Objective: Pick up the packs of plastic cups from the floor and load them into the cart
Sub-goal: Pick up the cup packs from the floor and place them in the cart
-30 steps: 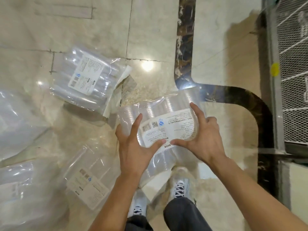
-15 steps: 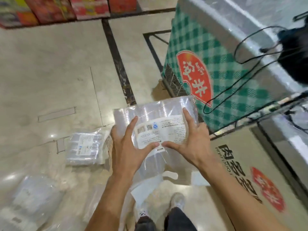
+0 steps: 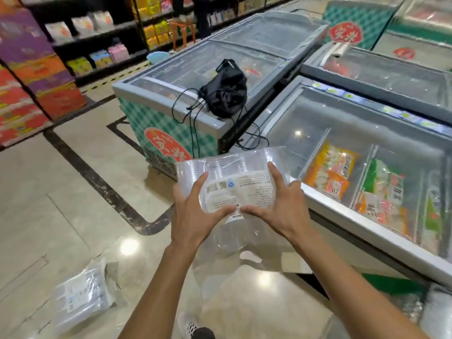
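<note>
A clear pack of plastic cups (image 3: 234,172) with a white printed label is held in front of me at about waist height. My left hand (image 3: 195,211) grips its left side, thumb over the label. My right hand (image 3: 278,209) grips its right side, thumb touching the label's lower edge. The pack's loose plastic tail hangs down below my hands. A second pack of cups (image 3: 80,297) lies on the floor at the lower left. No cart is clearly in view.
Glass-topped chest freezers (image 3: 354,148) stand right in front of me and to the right. A black drawstring bag (image 3: 226,90) lies on the far freezer's lid. Stocked shelves (image 3: 97,42) line the back left. Tiled floor (image 3: 49,192) spreads to the left.
My view has swung up from the floor to the freezers while both hands keep the same pack. Most floor packs have dropped out of sight; one remains at lower left.
</note>
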`<state>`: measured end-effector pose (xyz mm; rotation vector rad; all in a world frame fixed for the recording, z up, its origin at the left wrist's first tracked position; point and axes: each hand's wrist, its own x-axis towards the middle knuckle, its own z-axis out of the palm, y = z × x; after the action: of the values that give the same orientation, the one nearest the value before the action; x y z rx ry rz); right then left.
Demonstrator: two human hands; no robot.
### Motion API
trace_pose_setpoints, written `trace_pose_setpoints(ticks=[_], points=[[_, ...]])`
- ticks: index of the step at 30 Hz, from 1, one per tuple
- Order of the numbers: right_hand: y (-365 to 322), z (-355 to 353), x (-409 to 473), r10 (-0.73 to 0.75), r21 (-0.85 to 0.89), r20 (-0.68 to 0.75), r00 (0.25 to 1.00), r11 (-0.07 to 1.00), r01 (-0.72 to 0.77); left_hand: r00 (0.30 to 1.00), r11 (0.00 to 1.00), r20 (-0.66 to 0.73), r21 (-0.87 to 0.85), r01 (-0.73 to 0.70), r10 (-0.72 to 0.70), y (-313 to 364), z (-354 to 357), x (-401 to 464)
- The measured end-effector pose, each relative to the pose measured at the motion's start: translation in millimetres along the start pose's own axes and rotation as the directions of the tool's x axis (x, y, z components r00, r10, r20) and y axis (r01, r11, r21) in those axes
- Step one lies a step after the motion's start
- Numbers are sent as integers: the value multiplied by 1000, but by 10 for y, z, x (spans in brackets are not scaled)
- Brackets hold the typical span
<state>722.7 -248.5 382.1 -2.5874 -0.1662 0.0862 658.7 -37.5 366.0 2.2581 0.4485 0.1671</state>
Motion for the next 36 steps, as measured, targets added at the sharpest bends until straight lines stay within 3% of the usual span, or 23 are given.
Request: trace_pose_setpoints(ticks=[10,22,30,36], points=[[1808,-1426,-1031,346,61,-194,918,938,-340,926,962,279,16,-271,256,1754,1419,-702],[3525,-2261,-1952,690,199,-334,642,717,-668,653,864,610,-113,-490,449,3098,3253,-1276],[4618,-2631,-2954,821,266,-351,451,549,-792,434,789,747,-195,-583,505,3846,4189,-2318],[5709,-3024,-3882,864,328,-307,399,490,-808,386,782,777,-208,-587,497,4279,5094,-3436]])
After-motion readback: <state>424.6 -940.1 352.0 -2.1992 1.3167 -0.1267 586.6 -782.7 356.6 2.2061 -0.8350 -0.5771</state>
